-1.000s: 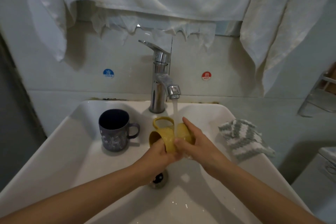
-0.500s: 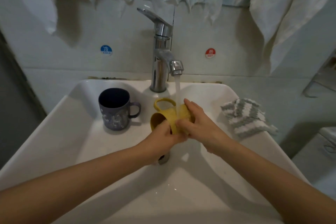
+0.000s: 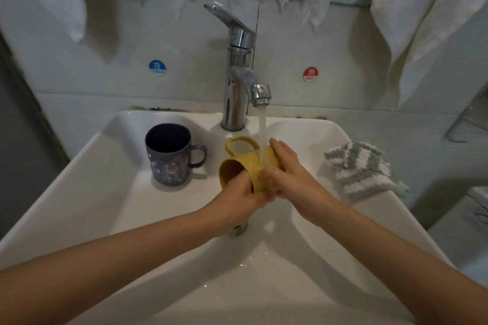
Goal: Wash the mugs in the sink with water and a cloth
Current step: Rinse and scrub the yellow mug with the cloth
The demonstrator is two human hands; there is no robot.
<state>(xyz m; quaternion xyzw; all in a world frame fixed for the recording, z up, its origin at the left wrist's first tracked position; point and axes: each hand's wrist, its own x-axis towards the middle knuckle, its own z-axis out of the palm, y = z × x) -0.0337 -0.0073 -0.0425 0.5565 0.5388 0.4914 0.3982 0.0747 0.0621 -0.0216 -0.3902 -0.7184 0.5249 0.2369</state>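
A yellow mug (image 3: 249,163) lies on its side over the white sink (image 3: 111,192), mouth to the left, handle up. Water from the chrome tap (image 3: 239,79) runs onto its wall. My left hand (image 3: 241,194) grips the mug at its rim from below. My right hand (image 3: 289,174) wraps over the mug's base end, fingers across the top. A dark blue patterned mug (image 3: 170,154) stands upright in the basin's back left. A grey-and-white striped cloth (image 3: 361,169) lies on the sink's right rim, apart from both hands.
The drain (image 3: 237,229) sits under my left wrist, mostly hidden. White towels (image 3: 412,13) hang above the tap and at the right. Cold and hot stickers mark the wall. A metal rack (image 3: 467,116) shows at the right edge.
Both hands keep hold of the yellow mug under the stream with little movement. The camera has tipped downward, so the sink sits higher in view.
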